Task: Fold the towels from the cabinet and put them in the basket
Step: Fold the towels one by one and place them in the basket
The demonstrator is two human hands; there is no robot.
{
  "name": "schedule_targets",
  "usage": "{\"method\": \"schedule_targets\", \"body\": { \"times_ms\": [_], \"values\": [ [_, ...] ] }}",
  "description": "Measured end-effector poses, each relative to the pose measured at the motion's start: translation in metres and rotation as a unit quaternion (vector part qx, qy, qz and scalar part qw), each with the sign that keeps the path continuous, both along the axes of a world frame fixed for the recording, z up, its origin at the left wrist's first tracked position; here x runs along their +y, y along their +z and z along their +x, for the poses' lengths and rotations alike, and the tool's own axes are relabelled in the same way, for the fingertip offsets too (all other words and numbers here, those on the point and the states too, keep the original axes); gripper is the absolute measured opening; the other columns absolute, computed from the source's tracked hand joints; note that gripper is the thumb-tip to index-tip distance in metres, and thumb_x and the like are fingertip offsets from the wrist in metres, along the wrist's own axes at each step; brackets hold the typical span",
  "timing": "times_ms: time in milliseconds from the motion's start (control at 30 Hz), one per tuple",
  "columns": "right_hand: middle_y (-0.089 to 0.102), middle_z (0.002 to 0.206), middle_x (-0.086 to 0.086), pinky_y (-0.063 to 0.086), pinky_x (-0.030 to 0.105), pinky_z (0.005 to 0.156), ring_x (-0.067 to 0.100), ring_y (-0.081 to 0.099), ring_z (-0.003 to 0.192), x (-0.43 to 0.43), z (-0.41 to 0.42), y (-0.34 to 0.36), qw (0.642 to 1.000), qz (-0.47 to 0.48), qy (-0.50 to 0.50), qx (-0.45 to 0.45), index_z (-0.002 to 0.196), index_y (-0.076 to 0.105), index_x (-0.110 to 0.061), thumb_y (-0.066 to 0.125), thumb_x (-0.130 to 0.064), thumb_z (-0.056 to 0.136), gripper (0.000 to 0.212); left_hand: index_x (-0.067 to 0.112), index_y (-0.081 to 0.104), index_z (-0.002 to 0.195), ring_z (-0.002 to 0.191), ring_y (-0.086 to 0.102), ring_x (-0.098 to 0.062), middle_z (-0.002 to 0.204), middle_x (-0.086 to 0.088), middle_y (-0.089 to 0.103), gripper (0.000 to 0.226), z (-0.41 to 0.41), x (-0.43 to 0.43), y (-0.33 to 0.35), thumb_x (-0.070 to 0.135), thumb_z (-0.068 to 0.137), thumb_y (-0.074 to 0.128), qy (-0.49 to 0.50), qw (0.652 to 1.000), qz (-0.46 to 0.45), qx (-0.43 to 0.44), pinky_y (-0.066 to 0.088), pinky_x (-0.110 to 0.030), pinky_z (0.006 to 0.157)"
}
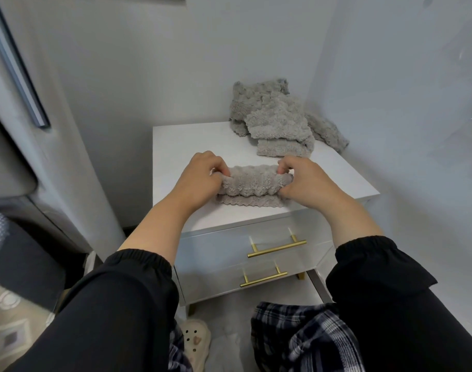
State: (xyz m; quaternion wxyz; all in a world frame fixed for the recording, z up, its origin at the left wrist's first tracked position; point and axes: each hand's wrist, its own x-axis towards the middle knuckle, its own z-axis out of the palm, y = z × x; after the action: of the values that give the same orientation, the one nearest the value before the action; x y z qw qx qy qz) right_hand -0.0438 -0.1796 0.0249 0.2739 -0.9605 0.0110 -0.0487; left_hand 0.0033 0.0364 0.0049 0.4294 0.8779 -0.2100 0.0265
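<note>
No readable text, labels, brands, numbers or signs anywhere in the head view, nothing legible on the grey towels, the white cabinet, its drawer fronts or the walls

The bare white cabinet top [173,146] is free beyond my left hand [200,175] and right of my right hand [310,183]. The grey fleece towel [256,183] I grip fills the front centre. A loose pile of grey towels [277,122] blocks the rear right corner, bounded by pale walls [149,76].
</note>
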Motion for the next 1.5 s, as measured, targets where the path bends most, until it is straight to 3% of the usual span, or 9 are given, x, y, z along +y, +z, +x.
{"method": "schedule_targets", "body": {
  "times_ms": [133, 333, 500, 667, 867, 1000, 1200, 1333, 1500],
  "values": [
    [0.060, 0.110, 0.002, 0.034, 0.023, 0.074, 0.014, 0.054, 0.106, 0.000, -0.010, 0.005, 0.998, 0.045, 0.025, 0.022, 0.083, 0.061, -0.014, 0.078, -0.033, 0.076, 0.026, 0.010, 0.066, 0.070, 0.104, 0.043, -0.017, 0.093, -0.004, 0.059, 0.034, -0.001, -0.002, 0.004, 0.025, 0.095, 0.048, 0.017, 0.999, 0.041, -0.019, 0.031, -0.024, 0.081],
    [0.063, 0.121, 0.014, 0.033, 0.021, 0.078, 0.018, 0.054, 0.118, 0.001, -0.012, 0.006, 0.996, 0.082, 0.001, 0.021, 0.079, 0.068, 0.002, 0.072, -0.026, 0.083, 0.029, 0.014, 0.060, 0.068, 0.103, 0.044, -0.015, 0.100, -0.001, 0.056, 0.024, -0.001, -0.006, 0.003, 0.030, 0.078, 0.075, 0.006, 0.995, 0.089, -0.036, 0.034, -0.023, 0.084],
    [0.060, 0.116, 0.005, 0.039, 0.025, 0.071, 0.023, 0.054, 0.111, -0.004, -0.006, -0.003, 0.994, 0.094, -0.017, 0.047, 0.091, 0.055, -0.015, 0.077, -0.027, 0.078, 0.028, 0.018, 0.050, 0.114, 0.092, 0.048, -0.014, 0.116, 0.002, 0.051, 0.048, -0.005, -0.004, 0.005, 0.032, 0.077, 0.077, 0.002, 0.996, 0.068, 0.059, 0.037, -0.025, 0.079],
    [0.050, 0.125, -0.002, 0.048, 0.031, 0.086, 0.016, 0.053, 0.108, -0.008, -0.003, -0.006, 0.985, 0.135, 0.001, 0.104, 0.124, 0.048, -0.021, 0.079, -0.024, 0.076, 0.057, 0.024, 0.040, 0.141, 0.130, 0.041, -0.018, 0.140, -0.002, 0.046, 0.080, -0.002, -0.002, 0.004, 0.036, 0.073, 0.080, -0.003, 0.989, 0.092, 0.114, 0.032, -0.022, 0.095],
    [0.060, 0.110, -0.002, 0.053, 0.038, 0.090, 0.014, 0.062, 0.098, -0.008, -0.002, -0.006, 0.974, 0.193, 0.001, 0.119, 0.123, 0.051, -0.021, 0.084, -0.031, 0.067, 0.066, 0.013, 0.066, 0.098, 0.087, 0.063, -0.020, 0.089, 0.001, 0.067, 0.039, -0.001, -0.006, 0.005, 0.022, 0.066, 0.086, 0.021, 0.989, -0.002, 0.145, 0.050, -0.028, 0.073],
    [0.065, 0.104, 0.006, 0.055, 0.042, 0.087, 0.021, 0.066, 0.092, -0.002, 0.001, -0.010, 0.961, 0.257, -0.023, 0.103, 0.120, 0.054, -0.017, 0.084, -0.018, 0.068, 0.060, 0.010, 0.070, 0.097, 0.088, 0.068, -0.020, 0.092, -0.004, 0.072, 0.036, 0.001, -0.010, 0.003, 0.014, 0.065, 0.086, 0.041, 0.980, -0.087, 0.177, 0.056, -0.037, 0.082],
    [0.065, 0.117, 0.020, 0.048, 0.045, 0.098, 0.033, 0.063, 0.110, -0.003, 0.007, -0.009, 0.760, 0.635, -0.071, 0.116, 0.119, 0.059, 0.004, 0.069, -0.003, 0.069, 0.052, 0.011, 0.067, 0.100, 0.092, 0.070, -0.022, 0.101, -0.008, 0.072, 0.030, -0.003, -0.018, 0.005, -0.001, 0.074, 0.075, 0.012, 0.915, -0.302, 0.268, 0.055, -0.032, 0.084],
    [0.063, 0.121, 0.019, 0.046, 0.046, 0.098, 0.033, 0.059, 0.114, -0.003, 0.010, -0.008, 0.665, 0.729, -0.130, 0.098, 0.120, 0.059, -0.003, 0.060, -0.012, 0.084, 0.037, 0.012, 0.065, 0.103, 0.092, 0.069, -0.021, 0.103, -0.008, 0.072, 0.031, -0.003, -0.035, 0.001, -0.002, 0.077, 0.071, -0.011, 0.896, -0.332, 0.293, 0.055, -0.031, 0.084],
    [0.070, 0.109, 0.014, 0.053, 0.050, 0.089, 0.030, 0.067, 0.099, -0.007, 0.008, -0.013, 0.760, 0.614, -0.212, 0.030, 0.109, 0.064, -0.009, 0.062, -0.041, 0.089, 0.038, 0.016, 0.065, 0.099, 0.087, 0.068, -0.018, 0.099, -0.004, 0.071, 0.032, -0.006, -0.064, -0.001, 0.002, 0.073, 0.077, 0.025, 0.922, -0.296, 0.247, 0.055, -0.030, 0.077]
  ]
}}
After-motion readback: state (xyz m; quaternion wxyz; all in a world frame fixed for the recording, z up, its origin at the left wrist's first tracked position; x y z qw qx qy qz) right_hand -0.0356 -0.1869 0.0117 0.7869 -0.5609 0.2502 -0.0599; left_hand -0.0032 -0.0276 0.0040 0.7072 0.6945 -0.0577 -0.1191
